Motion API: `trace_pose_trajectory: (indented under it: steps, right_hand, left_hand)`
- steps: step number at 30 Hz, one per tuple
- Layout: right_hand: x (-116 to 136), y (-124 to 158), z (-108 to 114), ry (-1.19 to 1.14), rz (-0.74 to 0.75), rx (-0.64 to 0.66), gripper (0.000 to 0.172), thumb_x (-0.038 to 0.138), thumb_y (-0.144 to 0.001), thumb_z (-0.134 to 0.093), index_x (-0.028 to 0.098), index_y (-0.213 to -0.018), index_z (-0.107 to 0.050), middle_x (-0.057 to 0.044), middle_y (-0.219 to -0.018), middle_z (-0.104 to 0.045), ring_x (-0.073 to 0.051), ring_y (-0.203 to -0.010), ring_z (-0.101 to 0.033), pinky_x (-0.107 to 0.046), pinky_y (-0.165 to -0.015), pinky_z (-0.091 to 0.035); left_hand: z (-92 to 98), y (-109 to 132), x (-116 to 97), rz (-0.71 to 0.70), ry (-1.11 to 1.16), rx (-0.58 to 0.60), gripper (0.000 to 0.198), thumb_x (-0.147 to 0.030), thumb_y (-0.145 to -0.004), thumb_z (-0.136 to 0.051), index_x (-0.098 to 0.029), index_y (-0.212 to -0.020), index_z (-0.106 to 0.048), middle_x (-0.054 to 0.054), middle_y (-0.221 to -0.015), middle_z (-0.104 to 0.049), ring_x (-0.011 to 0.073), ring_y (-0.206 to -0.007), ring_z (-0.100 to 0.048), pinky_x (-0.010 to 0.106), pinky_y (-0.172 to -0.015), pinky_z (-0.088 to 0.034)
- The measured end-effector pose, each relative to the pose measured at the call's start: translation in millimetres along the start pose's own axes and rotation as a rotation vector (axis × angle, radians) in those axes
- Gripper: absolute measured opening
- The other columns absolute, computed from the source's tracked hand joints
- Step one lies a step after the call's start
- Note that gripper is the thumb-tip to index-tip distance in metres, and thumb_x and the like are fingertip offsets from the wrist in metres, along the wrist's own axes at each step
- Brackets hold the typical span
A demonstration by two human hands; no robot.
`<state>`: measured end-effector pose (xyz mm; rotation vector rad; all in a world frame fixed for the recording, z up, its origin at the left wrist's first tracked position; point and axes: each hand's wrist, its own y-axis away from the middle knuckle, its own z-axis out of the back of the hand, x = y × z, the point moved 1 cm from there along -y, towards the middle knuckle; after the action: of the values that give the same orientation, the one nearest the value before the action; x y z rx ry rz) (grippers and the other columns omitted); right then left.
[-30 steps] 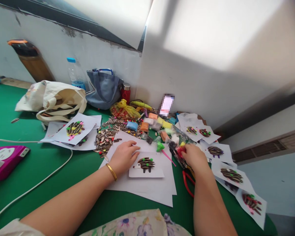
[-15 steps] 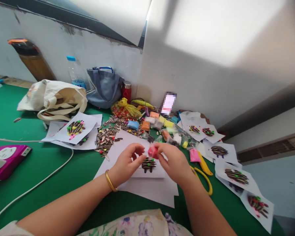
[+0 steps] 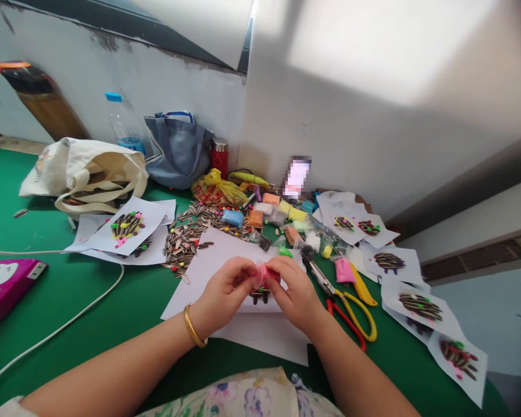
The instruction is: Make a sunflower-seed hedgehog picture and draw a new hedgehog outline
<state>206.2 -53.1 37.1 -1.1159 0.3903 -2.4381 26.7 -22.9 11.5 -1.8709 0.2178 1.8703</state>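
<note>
Between both hands is a small clear bag of pinkish-red modelling clay [image 3: 265, 274], pinched by my left hand [image 3: 226, 292] on one side and my right hand [image 3: 298, 292] on the other. The fingers of both are closed at the bag. Directly below lies white paper [image 3: 195, 284] with a sunflower-seed figure [image 3: 259, 297] on it, mostly covered by my fingers. Beyond the hands are a bag of green clay [image 3: 283, 250] and a bag of black clay [image 3: 260, 241]. Scissors [image 3: 356, 315] with red and yellow handles lie to the right of my right hand.
Sunflower seeds [image 3: 180, 246] are heaped at the back left. Several clay packs [image 3: 295, 214] lie behind the paper, near a phone [image 3: 297, 176]. Finished seed pictures [image 3: 421, 307] line the right edge. Bags [image 3: 178, 153] and a bottle [image 3: 124, 124] stand by the wall.
My left hand has closed in and now grips the clay bag together with my right hand. My right hand has shifted slightly left and down, uncovering the scissors. The view has shifted a little.
</note>
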Motion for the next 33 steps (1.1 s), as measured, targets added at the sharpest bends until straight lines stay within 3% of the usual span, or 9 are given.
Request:
trace_pose_trajectory:
  steps: [5, 9, 18, 25, 33]
  right_hand:
    - [-2, 1, -4, -0.005, -0.005, -0.04, 0.016, 0.02, -0.094, -0.048, 0.022, -0.106, -0.06, -0.007, -0.098, -0.061, -0.022, -0.095, -0.056, -0.038, -0.085, -0.048]
    - [-2, 2, -7, -0.022, 0.001, -0.03, 0.015, 0.019, -0.095, -0.047, 0.021, -0.103, -0.06, -0.007, -0.097, -0.061, -0.02, -0.093, -0.056, -0.036, -0.083, -0.048]
    - [0, 2, -12, 0.021, -0.013, -0.007, 0.015, 0.02, -0.095, -0.046, 0.021, -0.1, -0.06, -0.007, -0.095, -0.061, -0.021, -0.09, -0.056, -0.036, -0.081, -0.048]
    - [1, 1, -9, 0.035, -0.005, 0.009, 0.017, 0.02, -0.094, -0.047, 0.022, -0.103, -0.062, -0.008, -0.096, -0.062, -0.021, -0.09, -0.057, -0.037, -0.08, -0.049]
    - [5, 3, -13, 0.097, 0.001, 0.014, 0.015, 0.018, -0.091, -0.05, 0.021, -0.098, -0.063, -0.007, -0.092, -0.061, -0.021, -0.087, -0.055, -0.036, -0.077, -0.047]
  left_hand:
    - [8.9, -2, -6, -0.136, -0.416, -0.039, 0.016, -0.027, -0.088, -0.061, -0.022, -0.103, -0.065, 0.004, -0.093, -0.065, 0.0153, -0.084, -0.061, 0.03, -0.077, -0.052]
    - [13.6, -4, -12, -0.186, -0.56, -0.031, 0.016, -0.026, -0.087, -0.062, -0.022, -0.102, -0.068, 0.004, -0.095, -0.064, 0.0161, -0.087, -0.061, 0.03, -0.08, -0.051]
    - [12.6, -3, -11, -0.224, -0.589, -0.052, 0.012, -0.027, -0.088, -0.061, -0.02, -0.086, -0.071, 0.004, -0.081, -0.063, 0.0152, -0.076, -0.06, 0.029, -0.072, -0.05]
    - [14.9, -3, -10, -0.278, -0.644, -0.129, 0.018, -0.031, -0.085, -0.066, -0.021, -0.098, -0.072, 0.006, -0.09, -0.067, 0.0185, -0.087, -0.062, 0.033, -0.081, -0.051]
    - [10.7, -4, -17, -0.272, -0.633, -0.046, 0.015, -0.029, -0.085, -0.065, -0.021, -0.094, -0.073, 0.005, -0.085, -0.065, 0.017, -0.081, -0.06, 0.031, -0.076, -0.051]
